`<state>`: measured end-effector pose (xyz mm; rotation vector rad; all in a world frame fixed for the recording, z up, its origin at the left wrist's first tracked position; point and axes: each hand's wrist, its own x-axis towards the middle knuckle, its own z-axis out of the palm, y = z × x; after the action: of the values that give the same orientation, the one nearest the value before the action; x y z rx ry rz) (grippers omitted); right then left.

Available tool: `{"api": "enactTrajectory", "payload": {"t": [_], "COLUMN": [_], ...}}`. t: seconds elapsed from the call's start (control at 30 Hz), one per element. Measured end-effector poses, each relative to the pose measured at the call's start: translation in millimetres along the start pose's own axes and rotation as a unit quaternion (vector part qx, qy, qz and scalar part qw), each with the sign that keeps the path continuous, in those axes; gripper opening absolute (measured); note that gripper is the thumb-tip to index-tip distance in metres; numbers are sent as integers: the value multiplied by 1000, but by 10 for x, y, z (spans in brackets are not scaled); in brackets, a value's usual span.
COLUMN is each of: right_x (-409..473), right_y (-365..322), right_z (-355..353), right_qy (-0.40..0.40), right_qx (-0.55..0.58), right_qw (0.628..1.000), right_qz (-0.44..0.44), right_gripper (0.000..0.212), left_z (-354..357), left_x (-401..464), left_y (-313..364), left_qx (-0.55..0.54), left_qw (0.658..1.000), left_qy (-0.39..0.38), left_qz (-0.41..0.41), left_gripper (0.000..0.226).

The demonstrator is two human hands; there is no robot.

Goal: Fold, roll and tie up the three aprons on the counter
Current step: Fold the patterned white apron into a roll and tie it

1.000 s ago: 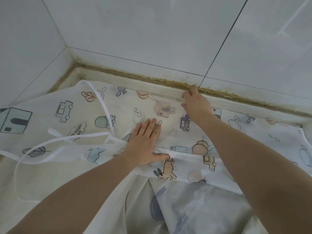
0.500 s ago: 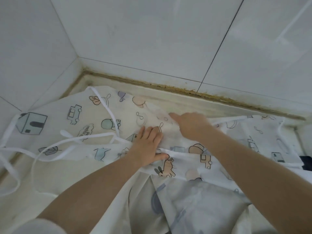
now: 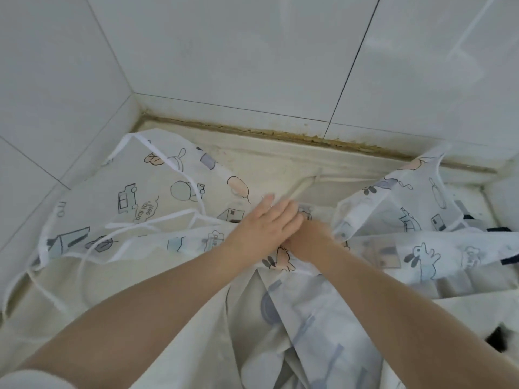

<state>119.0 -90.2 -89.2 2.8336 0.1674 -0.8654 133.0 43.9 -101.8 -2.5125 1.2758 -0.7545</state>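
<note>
I see a translucent white apron (image 3: 157, 203) printed with outlined cartoons: pale blue-green cars, a grey house, peach balloons and leaves, a lilac shape. Its ties (image 3: 146, 224) are plain white. Toward the bench's right edge, its raised part (image 3: 393, 209) shows blue rabbits and dark grey blocks. The bench (image 3: 269, 167) is cream; the wall tiles (image 3: 252, 51) are white with dark grout, browned along the seam.
</note>
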Motion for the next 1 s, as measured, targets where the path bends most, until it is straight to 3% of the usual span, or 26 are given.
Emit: {"api": "enactTrajectory", "payload": {"t": [0.03, 0.1, 0.2, 0.27, 0.4, 0.53, 0.57, 0.67, 0.73, 0.87, 1.0], "right_x": [-6, -29, -69, -75, -109, -141, -136, -143, -147, -156, -331], "right_y": [3, 30, 123, 263, 606, 645, 635, 544, 489, 542, 978], "right_z": [7, 8, 26, 19, 44, 110, 94, 52, 57, 110, 179], "right_qy": [12, 40, 109, 109, 73, 66, 66, 59, 60, 125, 195], "right_qx": [11, -9, -121, -139, -68, -55, -55, -69, -65, -49, -103], "right_qw": [1000, 999, 986, 984, 995, 996, 996, 996, 996, 990, 971], "right_qz": [2, -1, -25, -29, 15, 24, 22, 14, 16, -40, -87], "right_gripper": [54, 65, 71, 76, 98, 103, 103, 103, 102, 87, 69], "left_z": [11, -47, 34, 124, 203, 112, 90, -7, -69, 2, 171], "left_x": [27, 67, -90, -285, -366, -174, -115, 89, 229, 334, 286], "left_y": [-92, -353, -666, -719, -659, -602, -558, -237, 73, 370, 404], "left_qx": [15, 27, 0, -39, -114, -191, -211, -291, -350, -429, -345], "left_qw": [1000, 988, 924, 897, 867, 799, 801, 878, 889, 847, 875], "left_qy": [-16, -133, -341, -376, -400, -457, -454, -343, -287, -302, -332], "left_qz": [-21, -73, -172, -228, -274, -340, -327, -161, -64, -89, -66], "left_gripper": [32, 35, 34, 40, 56, 69, 75, 72, 77, 97, 100]}}
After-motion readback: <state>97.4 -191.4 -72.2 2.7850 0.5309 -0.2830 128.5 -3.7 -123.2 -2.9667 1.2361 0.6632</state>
